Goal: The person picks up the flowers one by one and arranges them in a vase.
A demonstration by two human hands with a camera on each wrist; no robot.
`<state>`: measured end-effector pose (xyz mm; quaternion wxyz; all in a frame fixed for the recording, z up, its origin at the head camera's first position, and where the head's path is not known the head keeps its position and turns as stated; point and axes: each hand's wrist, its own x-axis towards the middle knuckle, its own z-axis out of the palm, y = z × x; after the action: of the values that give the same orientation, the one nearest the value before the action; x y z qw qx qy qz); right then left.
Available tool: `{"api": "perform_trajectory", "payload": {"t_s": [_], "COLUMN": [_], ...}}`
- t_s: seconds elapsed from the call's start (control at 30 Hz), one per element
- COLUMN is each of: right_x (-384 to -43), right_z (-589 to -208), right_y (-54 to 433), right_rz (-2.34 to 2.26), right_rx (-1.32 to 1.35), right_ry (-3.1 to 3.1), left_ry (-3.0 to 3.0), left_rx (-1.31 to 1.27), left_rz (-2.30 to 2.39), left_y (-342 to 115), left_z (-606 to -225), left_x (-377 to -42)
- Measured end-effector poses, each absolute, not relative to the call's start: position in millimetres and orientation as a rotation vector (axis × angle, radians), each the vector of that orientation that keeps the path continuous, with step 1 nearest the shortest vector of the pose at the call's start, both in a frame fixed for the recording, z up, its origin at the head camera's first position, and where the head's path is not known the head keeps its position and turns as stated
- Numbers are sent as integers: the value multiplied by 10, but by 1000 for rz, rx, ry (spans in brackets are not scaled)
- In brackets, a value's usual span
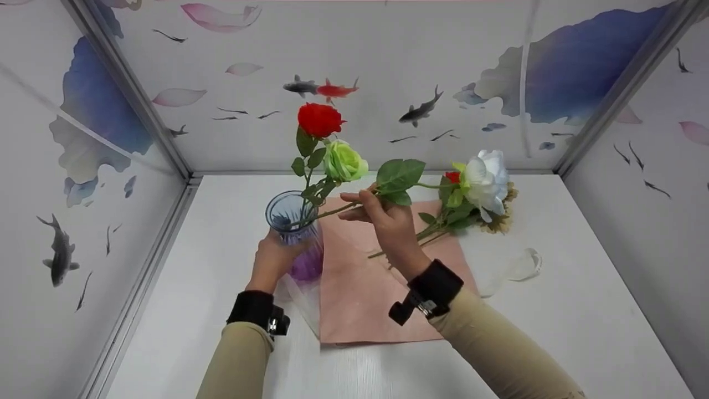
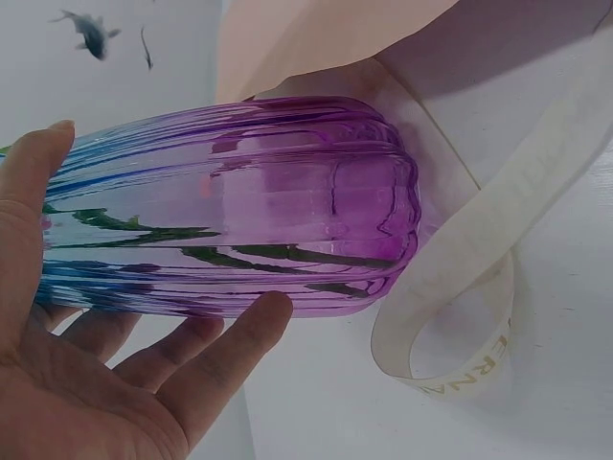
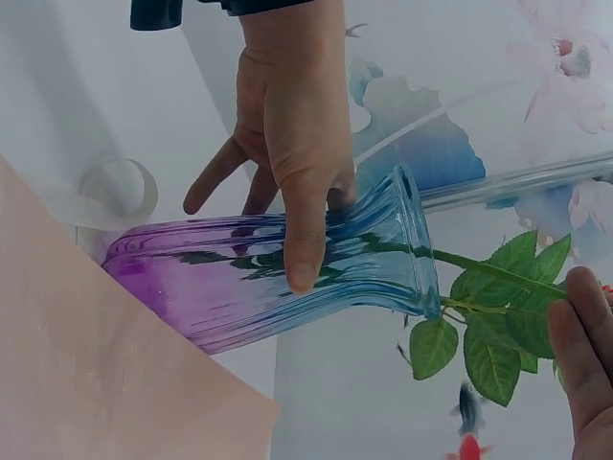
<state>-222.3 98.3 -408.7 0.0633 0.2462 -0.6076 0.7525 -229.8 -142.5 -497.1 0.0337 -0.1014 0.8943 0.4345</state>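
White bloom (image 1: pixel 486 184); head view only

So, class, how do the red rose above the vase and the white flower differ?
The red rose stands nearly upright from the vase; the white flower leans sideways. The white flower looks larger than the red rose. The right grip holds the white flower's stem, not the red rose's. Both have green stems.

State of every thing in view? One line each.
Left hand: gripping the glass vase
Right hand: holding the white flower by its stem
Glass vase: held, stems inside
Red rose: open, standing in vase
Green rose: open, standing in vase
White flower: open, tilted, stem inside vase
Beige flower: partly hidden, lying down
Pink paper: spread on the table
Lettered ribbon: curled into a loop
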Motion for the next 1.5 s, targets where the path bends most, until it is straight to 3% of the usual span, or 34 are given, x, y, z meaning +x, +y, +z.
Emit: {"api": "perform_trajectory", "payload": {"t_s": [0.73,1.5], "right_x": [-2351,-2426], "right_z": [-4126,-4252], "right_y": [866,788], "right_rz": [2246,2196], "right_rx": [458,414], "right_ry": [-2055,-2175], "left_ry": [2772,2738], "left_rx": [-299,-316], "left_rz": [1317,1271], "left_y": [-1452,-1417], "left_z": [-4996,-4964], "left_x": [-2283,-2305]}}
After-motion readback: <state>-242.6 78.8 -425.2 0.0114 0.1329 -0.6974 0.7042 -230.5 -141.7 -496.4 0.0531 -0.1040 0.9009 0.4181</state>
